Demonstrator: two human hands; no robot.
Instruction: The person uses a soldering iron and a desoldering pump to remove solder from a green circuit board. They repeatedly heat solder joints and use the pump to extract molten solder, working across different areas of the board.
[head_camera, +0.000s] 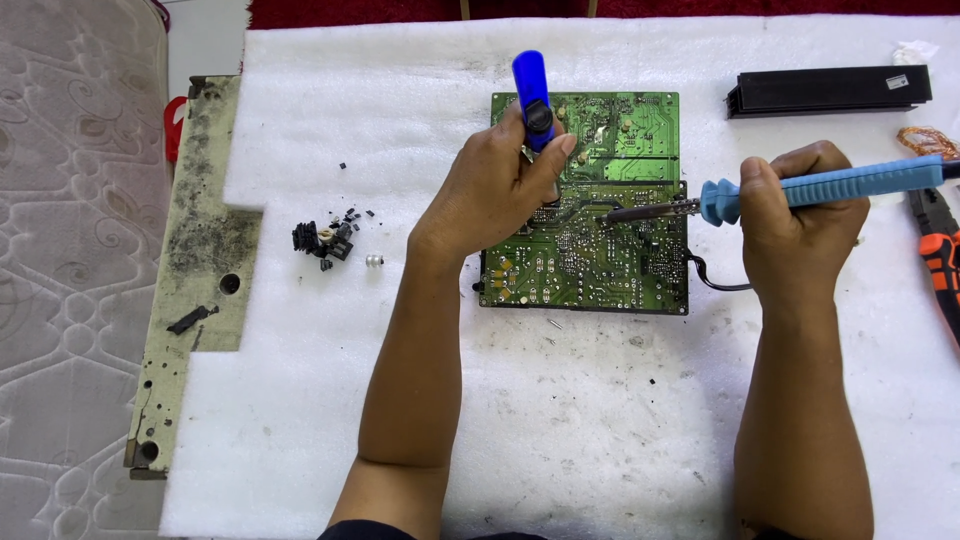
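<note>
bare forearms, no rings; dark clothing

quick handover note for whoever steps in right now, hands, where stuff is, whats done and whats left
Left hand: grips a blue desoldering pump upright on the green circuit board.
Right hand: holds a blue-handled soldering iron, tip on the board's middle.
Board lies solder side up on white foam sheet.
Done: small black removed parts piled left of the board.
Left: the joint under the tip looks unfinished; how many remain cannot be told.
Orange-handled tool and black heatsink lie to the right.
</note>
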